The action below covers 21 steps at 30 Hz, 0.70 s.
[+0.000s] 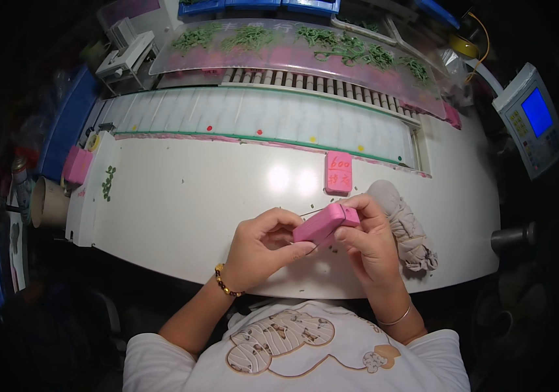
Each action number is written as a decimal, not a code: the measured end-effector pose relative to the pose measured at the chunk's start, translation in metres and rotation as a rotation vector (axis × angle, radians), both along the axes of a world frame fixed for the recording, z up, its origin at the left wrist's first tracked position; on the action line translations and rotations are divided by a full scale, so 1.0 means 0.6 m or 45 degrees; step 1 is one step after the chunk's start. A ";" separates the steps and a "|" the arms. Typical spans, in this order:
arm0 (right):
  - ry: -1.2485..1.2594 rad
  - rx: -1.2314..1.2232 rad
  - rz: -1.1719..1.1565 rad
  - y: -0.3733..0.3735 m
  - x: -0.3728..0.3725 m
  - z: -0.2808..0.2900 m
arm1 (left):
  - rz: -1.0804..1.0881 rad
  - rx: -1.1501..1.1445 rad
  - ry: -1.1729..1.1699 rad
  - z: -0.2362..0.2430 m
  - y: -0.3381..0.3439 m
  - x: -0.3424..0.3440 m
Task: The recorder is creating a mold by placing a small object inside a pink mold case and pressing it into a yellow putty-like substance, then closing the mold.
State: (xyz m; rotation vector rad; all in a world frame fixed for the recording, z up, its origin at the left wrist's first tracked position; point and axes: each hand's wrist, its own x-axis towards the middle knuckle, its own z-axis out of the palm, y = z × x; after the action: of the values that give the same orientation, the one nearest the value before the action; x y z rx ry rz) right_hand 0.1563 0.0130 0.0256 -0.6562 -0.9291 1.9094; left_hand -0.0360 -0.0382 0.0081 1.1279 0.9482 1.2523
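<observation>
Both my hands are over the white table around a pink rectangular block [315, 223] with a thin dark line near its right end. My left hand [263, 245] has curled fingers at the block's left end, and my right hand [365, 242] grips the right end with thumb and fingers. A thin dark strand shows behind the block; I cannot tell what it is. Small green bits [331, 206] are scattered nearby. A second pink block [339, 185] with red markings lies beyond my hands, and a bundled grey cloth [407, 235] lies beside my right hand.
A glass-like strip [253, 111] and rollers [318, 83] run across the back beneath a translucent shelf [279, 52] holding green pieces. A keypad device [527, 117] stands right, a metal cylinder [514, 236] below it. A blue bin [64, 121] and cardboard tube [47, 202] are at left.
</observation>
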 end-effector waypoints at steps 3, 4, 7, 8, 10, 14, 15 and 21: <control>0.083 -0.199 0.006 0.000 -0.007 0.001 | 0.154 -0.026 -0.121 0.001 -0.009 0.009; 0.086 -0.194 0.004 0.001 -0.008 0.000 | 0.152 -0.021 -0.119 -0.002 -0.007 0.004; 0.110 -0.199 -0.035 0.007 -0.007 0.002 | 0.241 -0.164 -0.529 -0.010 0.003 -0.009; 0.103 -0.244 -0.029 0.009 -0.006 0.003 | 0.270 -0.250 -0.604 -0.011 0.004 -0.007; 0.100 -0.280 -0.026 0.011 -0.007 0.008 | 0.294 -0.327 -0.675 -0.008 0.007 -0.009; 0.055 -0.158 -0.100 0.013 -0.017 0.015 | 0.541 -0.057 -0.361 0.004 0.008 -0.005; 0.011 -0.112 -0.147 0.014 -0.020 0.015 | 0.583 0.196 -0.011 0.007 0.007 0.001; -0.073 -0.090 -0.156 0.021 -0.042 0.020 | 0.536 0.779 1.029 0.035 0.033 0.030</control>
State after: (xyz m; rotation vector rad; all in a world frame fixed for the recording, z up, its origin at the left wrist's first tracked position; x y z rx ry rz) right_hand 0.1309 0.0259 0.0377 -0.7959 -0.8404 1.8292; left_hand -0.0178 -0.0182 0.0288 2.0861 1.5024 1.4970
